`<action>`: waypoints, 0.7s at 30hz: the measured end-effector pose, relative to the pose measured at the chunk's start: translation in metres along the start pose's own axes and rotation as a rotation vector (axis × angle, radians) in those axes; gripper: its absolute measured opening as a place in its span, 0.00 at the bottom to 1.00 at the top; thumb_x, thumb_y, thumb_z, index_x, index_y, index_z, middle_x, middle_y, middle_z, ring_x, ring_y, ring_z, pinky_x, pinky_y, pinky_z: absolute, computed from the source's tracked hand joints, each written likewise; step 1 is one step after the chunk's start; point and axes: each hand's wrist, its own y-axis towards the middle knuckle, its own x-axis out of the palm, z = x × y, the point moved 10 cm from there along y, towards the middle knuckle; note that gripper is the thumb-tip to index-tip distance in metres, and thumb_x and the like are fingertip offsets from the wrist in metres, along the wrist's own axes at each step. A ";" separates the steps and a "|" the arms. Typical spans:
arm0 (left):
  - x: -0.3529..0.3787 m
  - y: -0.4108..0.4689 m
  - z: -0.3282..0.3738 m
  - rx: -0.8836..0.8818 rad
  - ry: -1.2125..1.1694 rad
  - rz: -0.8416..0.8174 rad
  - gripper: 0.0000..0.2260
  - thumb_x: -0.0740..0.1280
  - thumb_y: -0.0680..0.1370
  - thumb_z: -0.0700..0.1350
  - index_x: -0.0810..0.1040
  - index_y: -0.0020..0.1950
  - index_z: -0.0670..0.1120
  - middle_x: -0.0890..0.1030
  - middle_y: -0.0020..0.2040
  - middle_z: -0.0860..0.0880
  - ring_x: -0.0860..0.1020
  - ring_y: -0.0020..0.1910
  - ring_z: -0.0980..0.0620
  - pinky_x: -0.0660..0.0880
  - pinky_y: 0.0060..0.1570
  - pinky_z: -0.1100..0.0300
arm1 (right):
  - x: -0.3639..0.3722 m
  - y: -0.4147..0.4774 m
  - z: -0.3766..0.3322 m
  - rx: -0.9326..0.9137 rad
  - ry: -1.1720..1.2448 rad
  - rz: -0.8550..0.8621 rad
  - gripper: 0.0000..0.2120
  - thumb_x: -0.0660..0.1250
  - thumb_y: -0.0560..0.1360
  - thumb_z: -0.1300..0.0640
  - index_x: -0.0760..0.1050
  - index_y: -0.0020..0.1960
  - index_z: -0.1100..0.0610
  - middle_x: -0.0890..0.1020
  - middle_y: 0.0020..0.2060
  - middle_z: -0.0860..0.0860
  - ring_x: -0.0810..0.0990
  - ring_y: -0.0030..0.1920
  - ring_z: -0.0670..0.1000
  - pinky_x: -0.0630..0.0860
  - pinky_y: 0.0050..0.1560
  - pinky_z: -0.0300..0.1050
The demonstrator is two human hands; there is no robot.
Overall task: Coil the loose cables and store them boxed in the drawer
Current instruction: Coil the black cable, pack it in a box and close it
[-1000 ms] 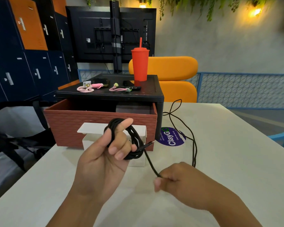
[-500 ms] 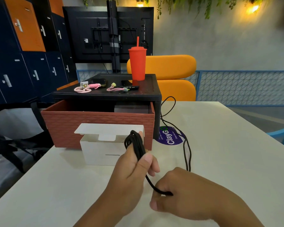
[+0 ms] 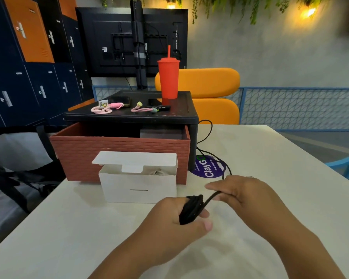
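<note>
Black cable (image 3: 190, 208) wound into a tight bundle, gripped in left hand (image 3: 175, 224) low over pale surface (image 3: 270, 158), thumb pressed across the loops, fingers curled round them. One taut strand stretched from bundle up to right hand (image 3: 242, 196), pinched there between curled fingers and thumb. Loose remainder trailing out beyond right hand, across purple round sticker (image 3: 209, 168) and up along the right side of black stand (image 3: 133, 114).

Just beyond the hands, small white box (image 3: 138, 184) on the surface, lid flap tipped back, something pale and metallic inside, too small to identify. Directly behind it, brick-patterned drawer (image 3: 119, 154) pulled out from under the stand; whether box and drawer front touch or sit just apart, impossible to tell.

On top of the stand: red tumbler (image 3: 168, 78) with straw, upright; pink looped straps (image 3: 102, 110) lying flat near the front edge; dark phone (image 3: 121, 100) behind them. Further back, orange chair (image 3: 208, 83), rear of dark screen (image 3: 113, 43) on a pole, and blue and orange lockers (image 3: 28, 57) at left.
</note>
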 end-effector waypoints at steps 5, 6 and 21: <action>0.001 0.000 -0.001 -0.078 -0.335 -0.094 0.16 0.68 0.69 0.50 0.72 0.22 0.49 0.64 0.19 0.54 0.63 0.21 0.56 0.67 0.31 0.66 | -0.010 0.000 0.015 -0.032 -0.185 0.234 0.09 0.67 0.66 0.51 0.83 0.43 0.50 0.82 0.29 0.47 0.79 0.27 0.52 0.75 0.28 0.45; 0.001 -0.001 0.001 -0.068 -0.405 -0.112 0.15 0.68 0.66 0.50 0.69 0.21 0.49 0.62 0.19 0.53 0.62 0.21 0.55 0.68 0.33 0.65 | -0.013 -0.001 0.024 0.020 -0.176 0.257 0.09 0.67 0.67 0.52 0.83 0.43 0.51 0.82 0.31 0.48 0.80 0.28 0.54 0.76 0.30 0.47; -0.042 0.008 -0.003 0.125 -1.153 -0.036 0.19 0.79 0.58 0.50 0.68 0.24 0.48 0.54 0.18 0.54 0.56 0.15 0.56 0.73 0.27 0.62 | -0.019 -0.059 0.160 0.923 0.212 0.458 0.16 0.52 0.81 0.52 0.76 0.49 0.59 0.78 0.43 0.60 0.74 0.46 0.62 0.68 0.46 0.50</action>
